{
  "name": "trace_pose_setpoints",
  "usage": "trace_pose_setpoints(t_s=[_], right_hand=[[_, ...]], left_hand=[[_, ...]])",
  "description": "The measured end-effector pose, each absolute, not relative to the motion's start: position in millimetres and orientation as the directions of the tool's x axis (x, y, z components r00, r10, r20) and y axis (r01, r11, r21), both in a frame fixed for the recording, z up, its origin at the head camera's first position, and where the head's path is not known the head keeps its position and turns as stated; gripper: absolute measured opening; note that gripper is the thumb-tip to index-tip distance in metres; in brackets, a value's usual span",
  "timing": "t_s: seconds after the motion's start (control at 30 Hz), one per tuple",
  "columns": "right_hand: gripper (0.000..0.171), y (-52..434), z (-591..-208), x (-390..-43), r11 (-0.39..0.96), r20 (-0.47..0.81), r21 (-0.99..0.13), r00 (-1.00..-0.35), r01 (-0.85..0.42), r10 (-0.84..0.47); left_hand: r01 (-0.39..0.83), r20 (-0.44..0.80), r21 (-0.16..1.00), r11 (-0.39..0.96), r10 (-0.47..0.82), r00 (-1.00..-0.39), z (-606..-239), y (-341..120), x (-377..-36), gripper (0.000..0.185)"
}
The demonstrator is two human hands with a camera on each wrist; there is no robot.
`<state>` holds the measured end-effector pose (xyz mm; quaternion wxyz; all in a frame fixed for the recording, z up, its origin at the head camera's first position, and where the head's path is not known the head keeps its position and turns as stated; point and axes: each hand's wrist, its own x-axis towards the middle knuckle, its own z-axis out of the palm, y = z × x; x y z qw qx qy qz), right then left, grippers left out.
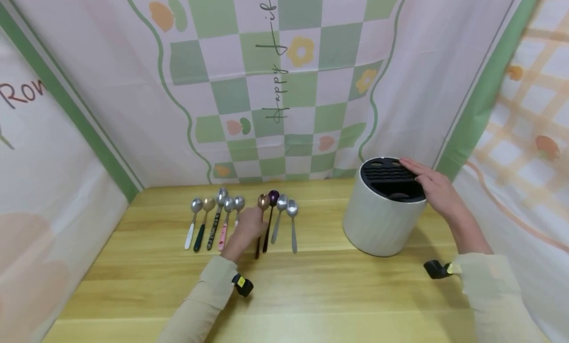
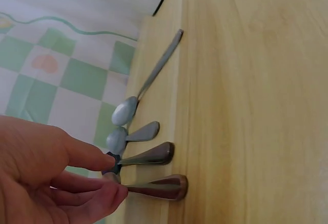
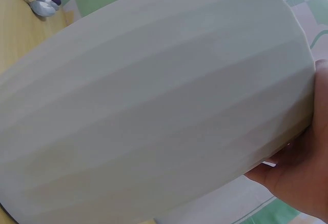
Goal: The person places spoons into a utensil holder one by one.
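Seen from the head, the left hand (image 1: 248, 225) is at seven o'clock and covers the neck of a bronze spoon (image 1: 263, 201) on the table (image 1: 338, 303); only the left wrist view shows the thumb and fingers pinching this neck. At four o'clock stands a white holder (image 1: 380, 227), with straight fingers of the right hand (image 1: 437, 191) resting on its rim. Its black slotted top (image 1: 371, 171) appears in the head view; the right wrist view gives mostly the ribbed wall (image 3: 154, 101).
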<state>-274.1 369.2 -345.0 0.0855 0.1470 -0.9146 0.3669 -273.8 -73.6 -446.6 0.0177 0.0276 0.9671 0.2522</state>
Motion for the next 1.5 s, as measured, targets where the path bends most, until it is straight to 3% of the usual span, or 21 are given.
trace_pose_setpoints(t_s=[0.83, 0.97, 1.13, 1.37, 1.5], right_hand=[[0.049, 369.8, -345.6, -270.2, 0.676, 0.281, -0.646, -0.934, -0.355, -0.221], [0.050, 368.9, -345.1, -271.2, 0.679, 0.273, -0.646, -0.936, -0.349, -0.222], [0.049, 368.4, -345.6, -270.9, 0.679, 0.281, -0.645, -0.935, -0.352, -0.217], [0.049, 368.7, -345.0, -270.6, 0.682, 0.279, -0.641, -0.935, -0.352, -0.221], [0.049, 369.0, -344.7, -270.3, 0.682, 0.267, -0.646, -0.938, -0.343, -0.219]], left_hand=[[-0.006, -0.031, 0.421, 0.907, 0.008, -0.999, -458.9, -69.9, -292.6, 0.011], [-0.015, -0.066, 0.469, 0.883, 0.019, -0.998, -459.1, -75.5, -294.8, 0.016], [-0.018, -0.114, 0.609, 0.793, 0.066, -0.991, -461.4, -88.7, -298.9, 0.033], [-0.011, -0.121, 0.715, 0.699, 0.108, -0.987, -453.1, -96.8, -298.0, 0.023], [0.011, -0.089, 0.743, 0.669, 0.115, -0.989, -443.9, -96.4, -293.2, 0.032]])
